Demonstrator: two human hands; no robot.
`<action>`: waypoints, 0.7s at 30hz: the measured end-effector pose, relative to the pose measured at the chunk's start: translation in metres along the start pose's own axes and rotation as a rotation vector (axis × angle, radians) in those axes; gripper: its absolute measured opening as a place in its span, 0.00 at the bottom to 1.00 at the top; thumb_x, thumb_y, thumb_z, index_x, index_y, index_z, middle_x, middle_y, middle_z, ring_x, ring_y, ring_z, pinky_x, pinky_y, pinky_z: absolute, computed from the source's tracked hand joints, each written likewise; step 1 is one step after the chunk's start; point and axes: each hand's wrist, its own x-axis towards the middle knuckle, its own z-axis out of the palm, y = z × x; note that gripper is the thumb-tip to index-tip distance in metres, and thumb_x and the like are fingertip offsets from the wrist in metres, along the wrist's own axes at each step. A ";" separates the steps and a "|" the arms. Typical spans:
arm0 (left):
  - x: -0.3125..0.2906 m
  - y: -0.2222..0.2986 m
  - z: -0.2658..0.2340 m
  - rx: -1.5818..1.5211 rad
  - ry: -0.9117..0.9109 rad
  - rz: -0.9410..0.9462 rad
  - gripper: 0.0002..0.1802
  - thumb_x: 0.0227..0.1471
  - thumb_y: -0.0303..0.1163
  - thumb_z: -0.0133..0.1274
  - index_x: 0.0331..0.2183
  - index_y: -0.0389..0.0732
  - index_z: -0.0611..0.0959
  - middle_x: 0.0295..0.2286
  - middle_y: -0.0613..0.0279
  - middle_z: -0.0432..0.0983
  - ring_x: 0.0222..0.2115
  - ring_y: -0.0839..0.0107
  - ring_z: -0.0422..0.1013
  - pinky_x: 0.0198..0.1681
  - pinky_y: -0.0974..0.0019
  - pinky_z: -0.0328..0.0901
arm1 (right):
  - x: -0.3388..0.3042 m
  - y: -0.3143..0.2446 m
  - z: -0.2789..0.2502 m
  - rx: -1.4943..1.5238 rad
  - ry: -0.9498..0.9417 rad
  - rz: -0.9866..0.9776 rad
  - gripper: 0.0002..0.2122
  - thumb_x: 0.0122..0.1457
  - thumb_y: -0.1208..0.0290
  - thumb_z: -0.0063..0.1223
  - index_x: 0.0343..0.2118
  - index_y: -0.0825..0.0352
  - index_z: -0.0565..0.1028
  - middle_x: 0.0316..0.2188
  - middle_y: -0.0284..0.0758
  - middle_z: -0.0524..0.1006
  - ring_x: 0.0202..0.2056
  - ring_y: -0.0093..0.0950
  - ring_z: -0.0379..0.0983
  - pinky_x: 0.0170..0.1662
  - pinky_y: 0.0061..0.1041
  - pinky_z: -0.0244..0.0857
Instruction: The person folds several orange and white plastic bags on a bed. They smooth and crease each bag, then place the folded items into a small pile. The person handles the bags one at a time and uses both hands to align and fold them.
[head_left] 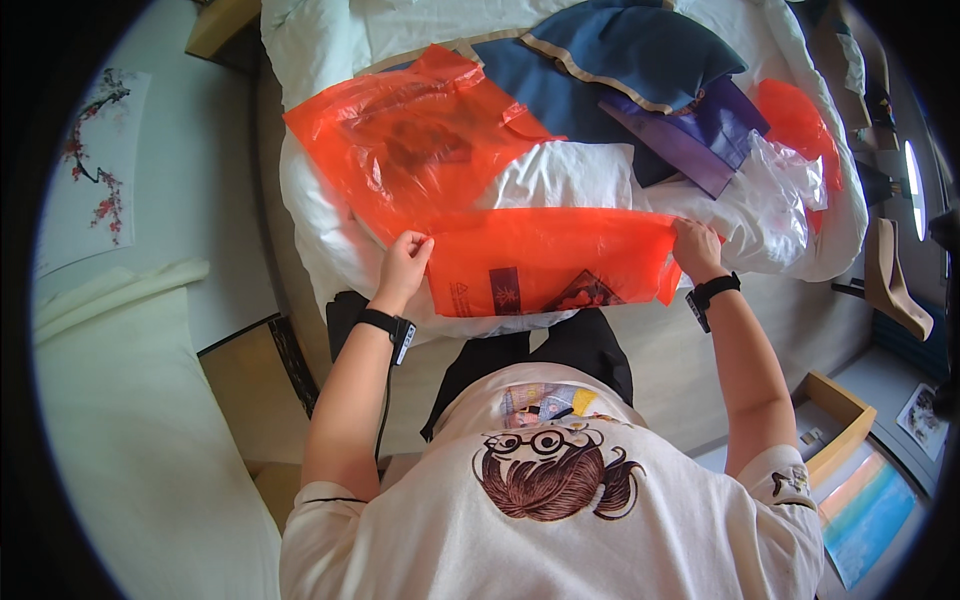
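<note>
An orange-red plastic bag [550, 250] with dark printing is stretched out sideways between my hands at the near edge of the bed. Its left end is pinched in my left hand [404, 262], and my right hand [698, 248] grips the opposite end. Beyond it, a second orange-red plastic bag [400, 145] lies spread and crumpled on the white bedding. A purple bag [690, 135] rests to the right, partly beneath a blue cloth with tan trim [640, 50]. Clear crumpled plastic [785, 185] lies beside the purple bag.
Another red plastic bag [800, 125] sits at the bed's right side. White bedding [580, 175] covers the bed. To the right are a beige clothes hanger [893, 285] and a wooden-edged shelf [840, 430]. A pale curtain-like cloth [130, 420] is at left.
</note>
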 end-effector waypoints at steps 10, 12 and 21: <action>0.035 0.019 0.023 0.340 0.086 0.043 0.13 0.53 0.38 0.56 0.36 0.39 0.79 0.30 0.58 0.78 0.32 0.62 0.74 0.36 0.63 0.67 | 0.025 0.030 0.011 -0.211 -0.099 0.144 0.10 0.52 0.76 0.48 0.37 0.61 0.77 0.41 0.33 0.78 0.47 0.33 0.72 0.49 0.35 0.62; 0.039 0.020 0.026 0.378 0.101 0.060 0.17 0.51 0.39 0.58 0.39 0.38 0.78 0.34 0.55 0.78 0.37 0.59 0.73 0.40 0.62 0.67 | 0.026 0.028 0.007 -0.170 -0.020 0.120 0.11 0.53 0.75 0.48 0.39 0.62 0.76 0.43 0.34 0.77 0.48 0.34 0.71 0.50 0.35 0.62; 0.055 0.044 0.020 0.446 -0.247 0.070 0.47 0.37 0.45 0.70 0.55 0.39 0.66 0.49 0.50 0.69 0.51 0.57 0.66 0.54 0.60 0.62 | 0.022 -0.034 0.003 0.397 -0.063 -0.357 0.27 0.50 0.61 0.61 0.53 0.63 0.67 0.55 0.39 0.67 0.56 0.40 0.61 0.59 0.39 0.54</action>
